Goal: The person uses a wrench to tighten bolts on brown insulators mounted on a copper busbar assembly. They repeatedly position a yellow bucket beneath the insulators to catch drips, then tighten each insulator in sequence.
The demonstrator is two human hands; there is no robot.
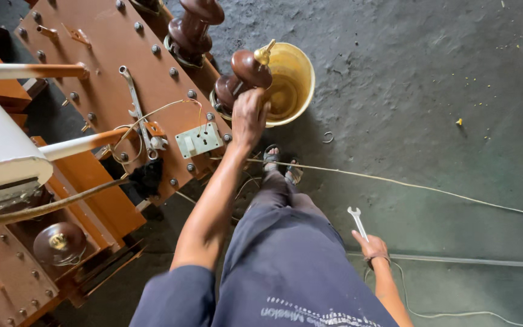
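Observation:
My left hand [249,116] reaches forward and grips the lower part of a brown ribbed porcelain insulator [246,74] with a brass stud on top, which stands on the edge of a reddish-brown bolted metal lid [107,79]. Down by my side, my right hand [370,246] is shut on a silver open-ended spanner [356,221] that points up and away. My legs in dark blue trousers and my sandalled feet [281,163] stand on the grey concrete floor.
A second brown insulator [194,27] stands behind the first. A yellow bucket [292,82] sits on the floor beside them. A grey switch plate [198,140], a loose spanner [135,100] and a black rag [146,177] lie on the lid. A pale cord [407,183] crosses the floor.

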